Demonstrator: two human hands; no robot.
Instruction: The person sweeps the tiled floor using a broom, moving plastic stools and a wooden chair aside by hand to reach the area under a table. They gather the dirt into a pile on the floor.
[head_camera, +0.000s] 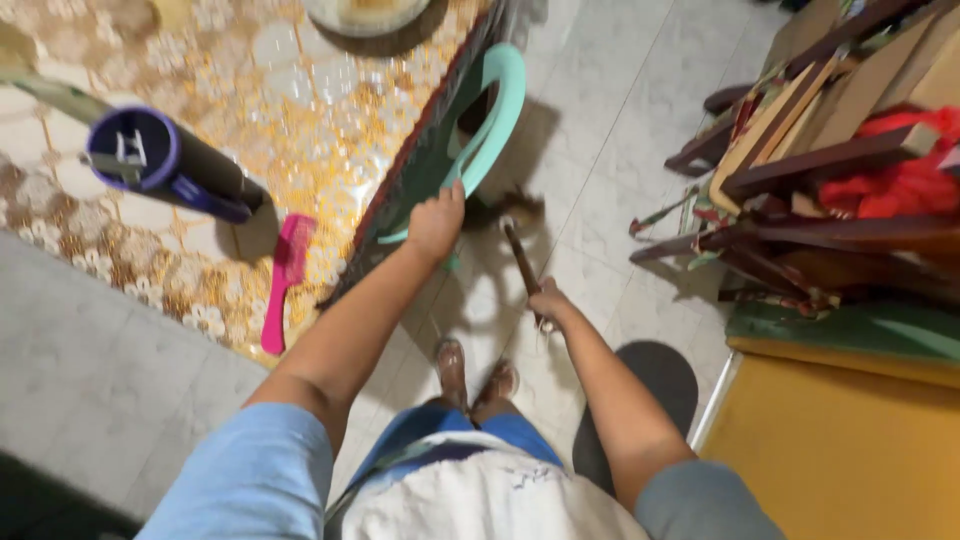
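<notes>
My left hand (435, 222) is clamped on the rim of the mint-green plastic chair (487, 120) at twelve o'clock, tucked against the table (300, 130). My right hand (550, 303) grips a dark stick handle (521, 258) at one o'clock. The chair sits unmoved; sweeping looks barely begun.

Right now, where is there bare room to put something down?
The pale floor tiles between the mint chair and the stacked wood pile lie bare. On the patterned tablecloth, a patch shows between the purple cylinder and the dish. The wood pile is crowded.
</notes>
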